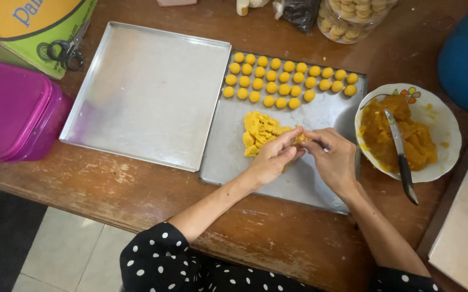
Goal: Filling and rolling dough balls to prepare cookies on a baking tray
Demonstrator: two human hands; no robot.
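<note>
Over a metal baking tray [234,162], my left hand [274,157] and my right hand [334,159] meet fingertip to fingertip, pinching a small piece of yellow dough [301,138] between them. A lump of yellow dough [261,132] lies on the tray just left of my fingers. Several small yellow dough balls [285,80] stand in rows along the tray's far edge. To the right, a white floral bowl [445,127] holds orange jam filling [423,140] with a knife [401,157] resting in it.
A second metal tray [147,92] lies to the left with nothing on it. A magenta lidded box [12,111] and scissors [63,54] on a green bag sit at far left. A jar of cookies [350,16] stands at the back. A blue object [466,62] is at right.
</note>
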